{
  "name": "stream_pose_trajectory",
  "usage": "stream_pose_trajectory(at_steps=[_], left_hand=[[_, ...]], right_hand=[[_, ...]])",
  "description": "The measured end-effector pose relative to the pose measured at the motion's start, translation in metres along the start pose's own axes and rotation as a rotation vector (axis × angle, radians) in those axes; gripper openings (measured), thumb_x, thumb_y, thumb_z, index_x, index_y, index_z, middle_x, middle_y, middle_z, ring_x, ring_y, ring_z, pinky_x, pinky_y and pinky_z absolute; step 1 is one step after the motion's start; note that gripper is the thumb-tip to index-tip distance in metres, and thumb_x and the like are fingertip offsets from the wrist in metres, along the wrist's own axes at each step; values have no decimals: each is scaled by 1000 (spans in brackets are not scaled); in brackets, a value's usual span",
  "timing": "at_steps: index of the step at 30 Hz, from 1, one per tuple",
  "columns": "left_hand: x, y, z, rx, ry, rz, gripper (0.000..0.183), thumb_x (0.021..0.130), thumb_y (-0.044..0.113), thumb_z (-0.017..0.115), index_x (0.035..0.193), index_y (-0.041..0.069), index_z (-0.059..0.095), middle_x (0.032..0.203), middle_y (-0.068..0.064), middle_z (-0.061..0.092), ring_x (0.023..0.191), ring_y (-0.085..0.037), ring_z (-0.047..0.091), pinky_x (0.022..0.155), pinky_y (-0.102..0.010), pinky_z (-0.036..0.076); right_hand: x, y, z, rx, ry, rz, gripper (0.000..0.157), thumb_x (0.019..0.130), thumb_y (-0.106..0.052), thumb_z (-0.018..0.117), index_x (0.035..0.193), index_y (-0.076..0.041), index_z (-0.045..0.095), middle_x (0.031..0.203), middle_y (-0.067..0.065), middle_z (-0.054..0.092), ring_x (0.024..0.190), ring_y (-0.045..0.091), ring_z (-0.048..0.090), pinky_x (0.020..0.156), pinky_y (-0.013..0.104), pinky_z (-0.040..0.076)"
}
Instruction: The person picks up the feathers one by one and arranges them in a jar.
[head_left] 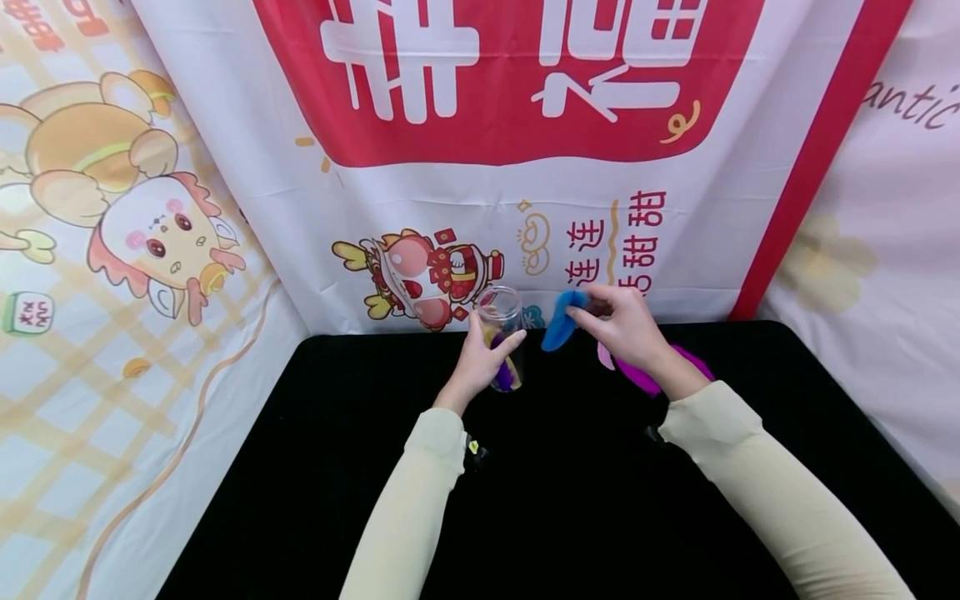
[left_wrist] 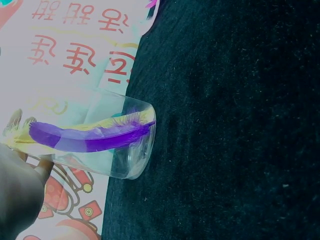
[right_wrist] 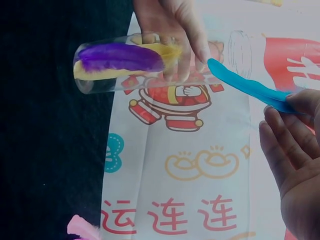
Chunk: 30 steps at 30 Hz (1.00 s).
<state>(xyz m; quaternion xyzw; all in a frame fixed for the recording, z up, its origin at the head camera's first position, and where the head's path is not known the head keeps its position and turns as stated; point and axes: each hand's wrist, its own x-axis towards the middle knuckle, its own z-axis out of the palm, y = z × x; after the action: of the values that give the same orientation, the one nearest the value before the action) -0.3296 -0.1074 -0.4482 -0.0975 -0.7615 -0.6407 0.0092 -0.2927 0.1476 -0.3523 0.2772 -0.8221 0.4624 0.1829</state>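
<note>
A clear jar (head_left: 501,310) stands near the far edge of the black table, and my left hand (head_left: 480,357) grips it around its side. Inside lie a purple feather (left_wrist: 90,138) and a yellow feather (right_wrist: 92,75), plain in both wrist views. My right hand (head_left: 621,325) pinches a blue feather (head_left: 561,323) by one end, to the right of the jar and apart from it. In the right wrist view the blue feather (right_wrist: 250,87) slants toward the fingers of the left hand (right_wrist: 175,25). The jar's mouth (right_wrist: 241,52) has no lid on it.
Behind my right wrist lie a magenta feather (head_left: 639,379) and a pale pink feather (head_left: 605,357) on the black tabletop (head_left: 555,500). A printed white and red cloth (head_left: 480,192) hangs right behind the table's far edge. Another printed cloth (head_left: 97,400) runs along the left side.
</note>
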Motion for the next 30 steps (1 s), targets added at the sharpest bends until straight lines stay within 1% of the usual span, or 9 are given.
stream_pose_trajectory(at_steps=[5, 7, 11, 13, 16, 20, 22, 26, 30], left_hand=[[0, 1, 1, -12, -1, -1, 73, 94, 43, 75, 147, 21, 29, 146, -10, 47, 137, -36, 47, 115, -50, 36], [0, 1, 1, -14, -2, 2, 73, 94, 41, 75, 147, 20, 30, 145, -10, 47, 137, -35, 47, 116, -52, 35], [0, 0, 1, -12, -2, 14, 78, 93, 45, 75, 148, 17, 29, 145, -11, 47, 138, -36, 46, 117, -55, 32], [0, 0, 1, -11, 1, 17, 77, 93, 44, 75, 148, 17, 29, 146, -11, 47, 137, -35, 47, 118, -56, 32], [-1, 0, 0, -5, 2, 11, 74, 93, 44, 75, 147, 19, 30, 146, -10, 47, 136, -32, 47, 118, -55, 32], [-1, 0, 0, -13, 1, 7, 75, 92, 49, 75, 146, 21, 30, 146, -11, 47, 138, -35, 47, 118, -56, 32], [-1, 0, 0, -10, 3, 8, 78, 90, 52, 75, 146, 21, 30, 146, -10, 48, 137, -34, 47, 118, -56, 32], [0, -1, 1, -7, 3, 12, 82, 89, 55, 76, 146, 19, 29, 146, -11, 48, 138, -37, 46, 117, -56, 32], [-1, -1, 1, -9, -2, 5, 81, 89, 55, 76, 146, 20, 29, 146, -11, 48, 139, -40, 45, 116, -53, 35]], right_hand=[[2, -1, 1, 0, 1, 4, 12, 93, -8, 76, 104, -4, 75, 93, 9, 77, 78, 16, 75, 66, 19, 58], [2, -2, 1, 4, 0, 8, 11, 93, -8, 76, 104, -4, 74, 92, 9, 77, 78, 16, 74, 66, 19, 58], [3, -4, 1, 6, 0, 12, 11, 94, -9, 76, 102, -3, 74, 91, 9, 77, 76, 16, 73, 65, 19, 58], [4, -4, 1, 11, -1, 16, 11, 94, -10, 76, 102, -3, 74, 90, 9, 77, 75, 17, 73, 64, 19, 57], [5, -5, 2, 30, 2, 25, 11, 94, -10, 75, 103, -3, 74, 89, 10, 76, 74, 23, 73, 63, 19, 57], [6, -5, 3, 51, 17, 26, 15, 95, -9, 74, 109, -3, 73, 92, 12, 76, 75, 30, 73, 62, 19, 56], [7, -5, 3, 51, 30, 25, 17, 95, -9, 74, 111, -3, 73, 93, 12, 76, 76, 28, 74, 63, 19, 56], [8, -6, 4, 28, 48, 28, 17, 95, -11, 75, 110, -4, 74, 91, 11, 76, 76, 21, 73, 63, 20, 56], [8, -7, 5, 15, 48, 34, 17, 96, -13, 74, 110, -5, 74, 91, 9, 76, 77, 18, 72, 64, 22, 56]])
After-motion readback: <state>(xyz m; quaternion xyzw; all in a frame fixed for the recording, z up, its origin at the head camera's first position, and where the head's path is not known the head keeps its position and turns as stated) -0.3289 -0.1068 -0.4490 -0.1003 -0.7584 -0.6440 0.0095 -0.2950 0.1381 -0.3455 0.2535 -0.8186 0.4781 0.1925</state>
